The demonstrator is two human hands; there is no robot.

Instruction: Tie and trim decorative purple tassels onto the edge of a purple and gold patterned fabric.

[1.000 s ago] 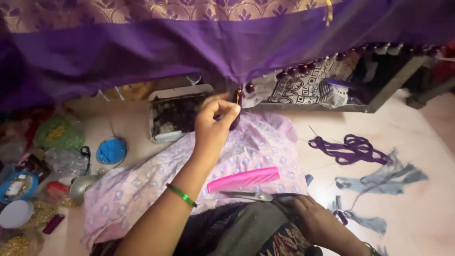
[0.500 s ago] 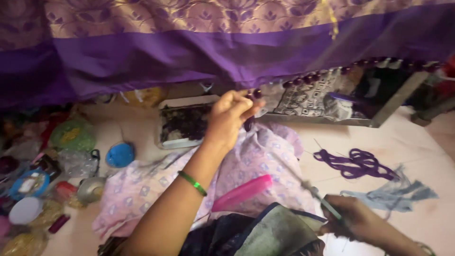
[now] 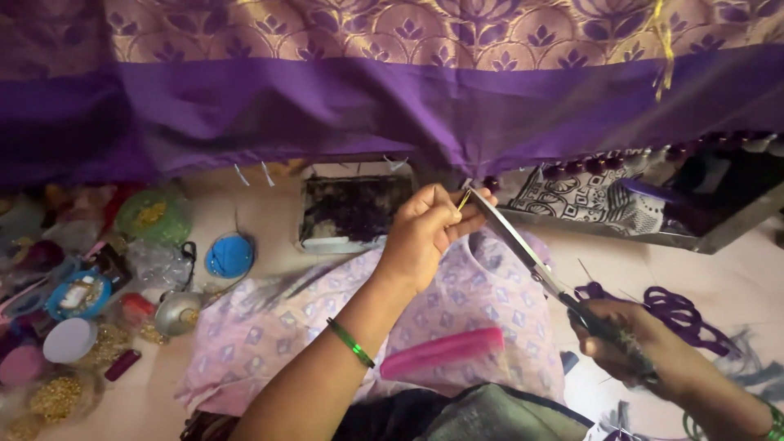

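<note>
A purple cloth (image 3: 392, 106) with a gold patterned band hangs across the top. My left hand (image 3: 429, 229) pinches a short yellow thread (image 3: 463, 200) at the cloth's lower edge. My right hand (image 3: 621, 343) grips a pair of scissors (image 3: 523, 249), whose long blades reach up and left to the thread by my left fingers. A green bangle sits on my left wrist. Dark bead tassels (image 3: 653, 155) hang along the hem to the right.
A pink comb (image 3: 441, 353) lies on lilac printed fabric (image 3: 343, 318) over my lap. A dark tray (image 3: 351, 212) sits behind it. Bead containers, a blue lid (image 3: 229, 255) and a white lid (image 3: 69, 340) crowd the left floor. Purple cord (image 3: 686, 314) lies at the right.
My right hand picked the scissors up from my lap and raised them to the thread my left hand holds. The view tilted down slightly.
</note>
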